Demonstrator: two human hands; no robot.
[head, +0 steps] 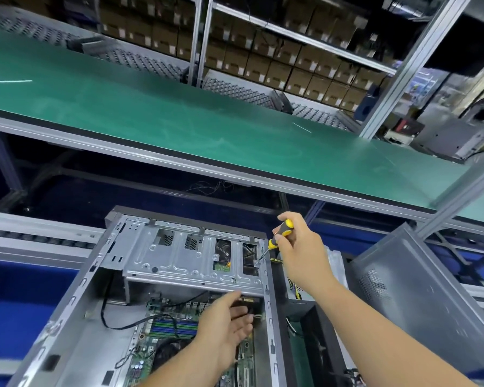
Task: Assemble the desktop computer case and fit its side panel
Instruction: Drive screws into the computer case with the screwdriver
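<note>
While the right hand (pixel 299 252) is gripping a screwdriver (pixel 280 235) on the drive cage (pixel 179 263), the left hand (pixel 227 325), fingers loosely apart, is reaching beneath; the side panel (pixel 419 297) at three o'clock is waiting unfitted

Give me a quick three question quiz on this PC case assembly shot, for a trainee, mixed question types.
1. True or false: the right hand holds a screwdriver with its tip at the drive cage.
2. Where is the left hand? A) on the green belt B) inside the open case, under the drive cage C) on the side panel
3. Fill in: the loose side panel stands to the ___ of the case.

Key: 1 true; 2 B; 3 right
</note>
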